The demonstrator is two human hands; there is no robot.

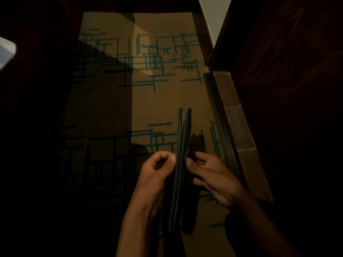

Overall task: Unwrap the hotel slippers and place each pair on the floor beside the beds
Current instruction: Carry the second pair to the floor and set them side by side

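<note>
A pair of flat dark slippers (182,134) stands on edge between my hands, the two soles pressed together and splitting slightly at the far tip. My left hand (156,175) pinches the left sole with curled fingers and thumb. My right hand (209,175) grips the right sole from the other side, fingers curled around it. Both hands hover above the carpet in dim light. No wrapper can be made out.
Tan carpet (115,101) with teal line patterns covers the floor ahead. A tiled threshold strip (233,115) runs along the right, beside dark wooden furniture (289,71). The left side lies in deep shadow, with a pale object (6,51) at the far left edge.
</note>
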